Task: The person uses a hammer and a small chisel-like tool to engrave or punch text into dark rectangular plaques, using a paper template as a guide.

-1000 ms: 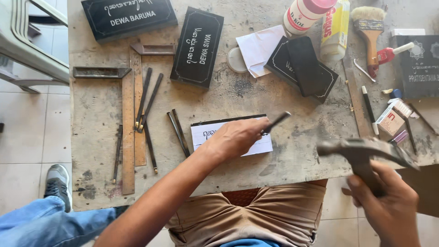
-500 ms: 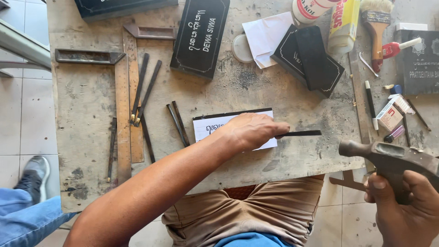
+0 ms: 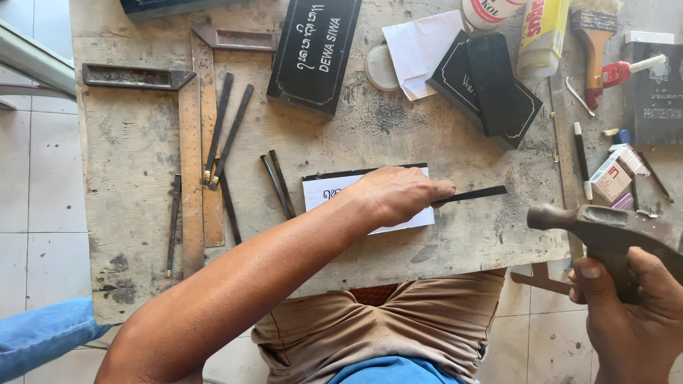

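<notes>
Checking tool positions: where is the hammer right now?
In the head view, the hammer is at the lower right, gripped in the right hand just off the workbench edge, beyond the chisel tip.

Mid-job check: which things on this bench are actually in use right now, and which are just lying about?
In use:
left hand holding dark chisel
white paper template under it
right hand holding hammer

Lying about:
spare chisels
steel squares
lettered black plaque
paintbrush
</notes>
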